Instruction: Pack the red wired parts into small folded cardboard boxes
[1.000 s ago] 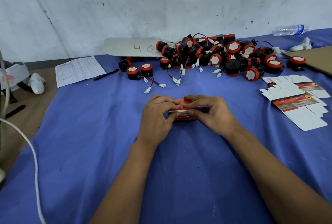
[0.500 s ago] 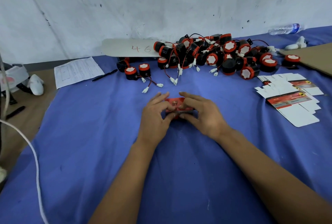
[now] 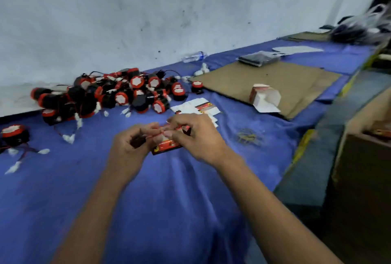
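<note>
view swung right since earlier; both hands, left hand [image 3: 129, 149] and right hand [image 3: 195, 136], pinch small red printed cardboard box [image 3: 167, 146] near pile of red-black wired parts [image 3: 118, 94]; closing step; next tuck flap.

Red box [image 3: 167, 144] held; parts heap [image 3: 118, 94] behind.

Dim, motion-blurred frame (edges warped)
</note>
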Demonstrator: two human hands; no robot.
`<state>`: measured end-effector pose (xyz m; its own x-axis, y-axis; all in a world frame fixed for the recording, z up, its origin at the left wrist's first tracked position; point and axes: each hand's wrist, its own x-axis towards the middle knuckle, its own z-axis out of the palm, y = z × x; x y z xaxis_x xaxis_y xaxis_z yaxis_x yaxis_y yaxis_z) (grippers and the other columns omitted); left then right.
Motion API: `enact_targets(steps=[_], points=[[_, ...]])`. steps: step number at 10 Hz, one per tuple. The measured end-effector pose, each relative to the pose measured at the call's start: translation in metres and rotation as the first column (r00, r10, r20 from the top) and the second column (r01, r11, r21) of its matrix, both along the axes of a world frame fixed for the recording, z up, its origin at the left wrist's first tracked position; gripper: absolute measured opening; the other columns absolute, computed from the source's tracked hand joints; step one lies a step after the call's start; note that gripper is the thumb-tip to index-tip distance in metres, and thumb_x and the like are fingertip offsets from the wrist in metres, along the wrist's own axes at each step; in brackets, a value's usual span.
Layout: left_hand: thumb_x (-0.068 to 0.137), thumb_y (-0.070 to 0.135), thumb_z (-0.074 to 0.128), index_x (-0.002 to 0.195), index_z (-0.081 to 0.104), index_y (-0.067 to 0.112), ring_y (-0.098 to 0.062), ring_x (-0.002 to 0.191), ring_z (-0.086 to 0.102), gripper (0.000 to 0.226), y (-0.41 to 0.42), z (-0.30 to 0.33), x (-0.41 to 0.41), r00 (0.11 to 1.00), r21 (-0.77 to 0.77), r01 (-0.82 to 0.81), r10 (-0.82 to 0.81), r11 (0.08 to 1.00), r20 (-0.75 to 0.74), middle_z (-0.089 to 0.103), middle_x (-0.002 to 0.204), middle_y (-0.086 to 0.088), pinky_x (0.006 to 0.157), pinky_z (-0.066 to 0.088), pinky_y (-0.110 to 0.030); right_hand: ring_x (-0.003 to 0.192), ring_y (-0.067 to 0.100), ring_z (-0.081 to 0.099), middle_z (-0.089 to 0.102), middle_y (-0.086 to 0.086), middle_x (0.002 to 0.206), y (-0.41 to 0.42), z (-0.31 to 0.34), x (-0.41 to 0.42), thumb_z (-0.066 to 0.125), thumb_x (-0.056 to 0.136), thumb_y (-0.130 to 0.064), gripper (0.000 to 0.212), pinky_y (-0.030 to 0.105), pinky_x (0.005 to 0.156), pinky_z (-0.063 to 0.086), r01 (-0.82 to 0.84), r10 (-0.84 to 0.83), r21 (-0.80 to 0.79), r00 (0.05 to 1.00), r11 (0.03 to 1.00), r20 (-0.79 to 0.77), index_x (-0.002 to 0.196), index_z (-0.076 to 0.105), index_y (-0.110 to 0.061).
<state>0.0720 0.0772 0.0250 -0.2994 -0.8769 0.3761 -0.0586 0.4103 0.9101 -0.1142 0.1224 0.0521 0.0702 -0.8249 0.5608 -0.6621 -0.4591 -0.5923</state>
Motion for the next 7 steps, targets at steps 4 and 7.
enact_targets(steps=[4,7], points=[[0.102,0.032,0.064,0.116,0.075,0.019,-0.01,0.103,0.066,0.022,0.153,0.097,-0.402,0.739,-0.204,0.667,-0.603,0.716,0.3,0.074,0.113,0.003,0.078,0.042,-0.021,0.086,0.021,0.063,0.073,0.007,0.096,0.243,0.106,-0.301,0.073,0.091,-0.021,0.009,0.034,0.074,0.052,0.96,-0.938,0.05,0.28,0.275,-0.204,0.096,0.078,-0.017],[0.094,0.022,0.069,0.106,0.077,0.015,-0.008,0.101,0.065,0.016,0.108,0.04,-0.35,0.912,-0.311,0.409,-0.38,0.858,0.152,0.076,0.109,0.0,0.088,0.051,-0.024,0.096,0.016,0.062,0.07,0.002,0.108,0.19,0.082,-0.274,0.06,0.099,-0.019,0.018,0.034,0.083,0.053,0.924,-0.928,0.087,0.373,0.373,0.008,0.109,0.074,-0.022]])
